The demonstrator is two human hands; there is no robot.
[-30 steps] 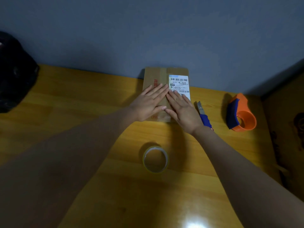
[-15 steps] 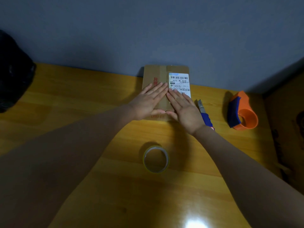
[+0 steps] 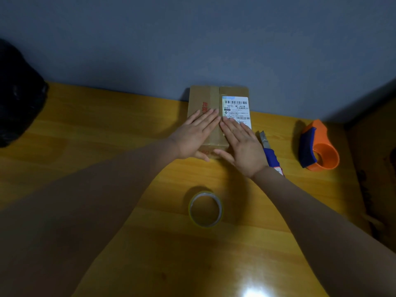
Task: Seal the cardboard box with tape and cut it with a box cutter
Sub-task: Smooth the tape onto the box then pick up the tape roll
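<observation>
A small brown cardboard box [image 3: 204,97] with a white shipping label lies flat against the grey wall. My left hand [image 3: 196,135] and my right hand [image 3: 242,142] rest palm down on its near half, fingers straight and together, fingertips meeting over the middle seam. Neither hand holds anything. A roll of clear tape [image 3: 205,209] lies flat on the table in front of the box, between my forearms. The box cutter [image 3: 269,152], with a blue handle and its blade out, lies just right of my right hand.
An orange and blue tape dispenser [image 3: 319,146] stands at the right of the yellow wooden table [image 3: 96,129]. A black bag [image 3: 19,93] sits at the far left. A dark wooden edge borders the table's right side.
Both hands have slid a little toward me along the box top, so that more of the label shows. The tape roll and cutter have not moved.
</observation>
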